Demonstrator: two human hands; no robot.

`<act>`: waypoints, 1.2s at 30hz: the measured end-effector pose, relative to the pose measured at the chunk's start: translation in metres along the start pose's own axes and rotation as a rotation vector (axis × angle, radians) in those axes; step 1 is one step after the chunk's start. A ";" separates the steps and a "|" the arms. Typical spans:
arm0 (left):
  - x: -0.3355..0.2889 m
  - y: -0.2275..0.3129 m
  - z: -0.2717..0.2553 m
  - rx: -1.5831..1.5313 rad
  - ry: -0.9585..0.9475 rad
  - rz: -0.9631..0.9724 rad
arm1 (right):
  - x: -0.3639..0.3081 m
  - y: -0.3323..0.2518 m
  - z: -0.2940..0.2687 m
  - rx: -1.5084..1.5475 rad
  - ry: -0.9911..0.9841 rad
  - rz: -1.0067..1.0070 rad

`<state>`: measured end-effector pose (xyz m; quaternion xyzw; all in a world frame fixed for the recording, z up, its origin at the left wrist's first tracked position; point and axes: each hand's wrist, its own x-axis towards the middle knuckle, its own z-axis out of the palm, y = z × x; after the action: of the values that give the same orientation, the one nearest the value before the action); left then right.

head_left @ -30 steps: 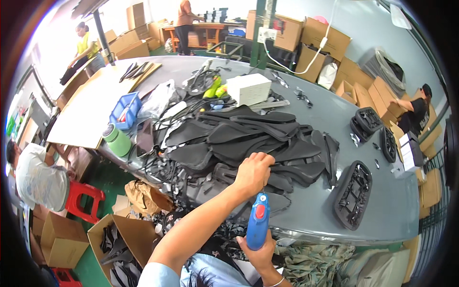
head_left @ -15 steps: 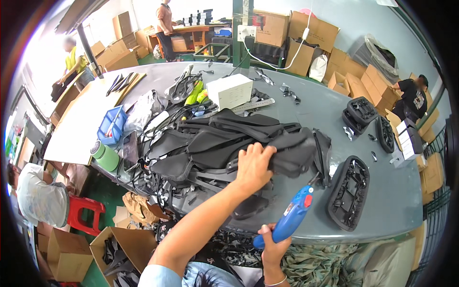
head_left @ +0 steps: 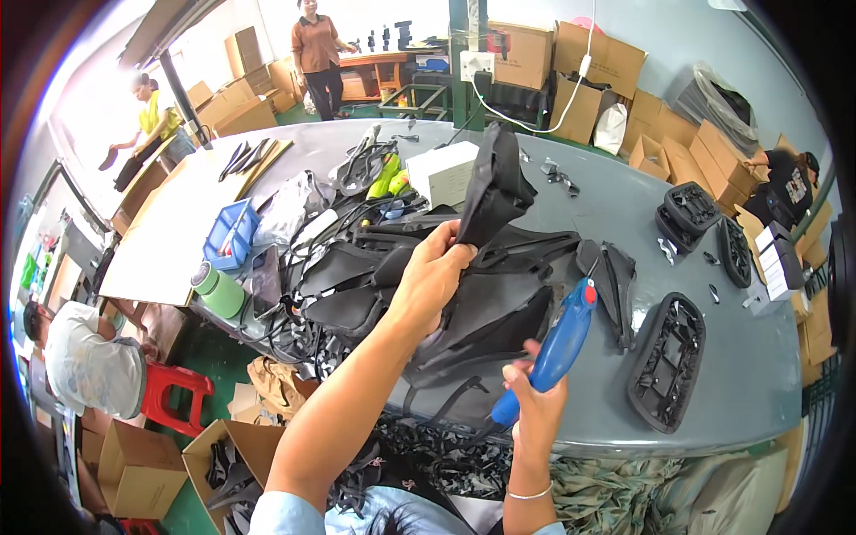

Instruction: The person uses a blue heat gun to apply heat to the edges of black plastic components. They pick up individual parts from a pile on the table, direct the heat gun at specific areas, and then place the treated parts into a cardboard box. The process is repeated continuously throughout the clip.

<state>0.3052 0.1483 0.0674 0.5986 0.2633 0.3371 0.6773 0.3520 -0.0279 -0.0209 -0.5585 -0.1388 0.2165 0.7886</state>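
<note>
My left hand (head_left: 437, 267) pinches the lower end of a black padded cover piece (head_left: 495, 183), which stands up tilted above the pile. In my right hand (head_left: 538, 401) is a blue handheld power tool (head_left: 557, 343) with a red button and a thin metal tip, angled up and away from me. Its tip is close to a separate flat black piece (head_left: 615, 290) lying right of the pile, apart from what my left hand holds. Beneath both hands spreads a heap of black molded pieces (head_left: 339, 281). My right index finger appears lifted off the tool's body.
A black oval frame (head_left: 667, 361) lies at the right, with stacked frames (head_left: 687, 209) beyond. Left of the heap are a green bottle (head_left: 218, 290), a blue basket (head_left: 230, 234) and tangled cables. A white box (head_left: 437, 174) stands behind. Several people work around the room.
My left hand has picked a black padded piece off the heap and raised it upright, moving left and up. The blue tool has shifted slightly right and away from me.
</note>
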 end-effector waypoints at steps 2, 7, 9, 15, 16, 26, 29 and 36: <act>-0.005 0.014 -0.007 -0.064 0.008 -0.018 | 0.005 -0.009 0.005 -0.047 0.056 -0.006; -0.017 0.030 -0.024 -0.248 0.004 0.027 | 0.009 -0.019 0.010 -0.004 0.008 0.066; -0.022 0.029 -0.026 -0.275 0.049 -0.002 | 0.008 -0.023 0.012 0.045 -0.030 0.082; -0.016 0.038 -0.069 -0.441 0.322 0.073 | 0.016 -0.029 -0.006 0.098 0.036 0.125; -0.011 0.043 -0.075 -0.442 0.381 0.100 | 0.021 -0.027 -0.017 0.077 0.079 0.041; -0.050 0.034 -0.066 0.300 0.229 0.272 | 0.033 -0.018 -0.061 -0.044 0.262 -0.014; -0.058 0.006 -0.046 0.641 0.079 0.526 | -0.003 -0.039 -0.034 -0.048 0.269 -0.103; -0.091 -0.034 0.001 0.728 -0.110 0.548 | -0.027 -0.070 0.006 0.005 0.042 -0.230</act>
<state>0.2531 0.0755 0.0301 0.8621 0.1599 0.3571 0.3219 0.3391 -0.0562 0.0473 -0.5413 -0.1846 0.1133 0.8124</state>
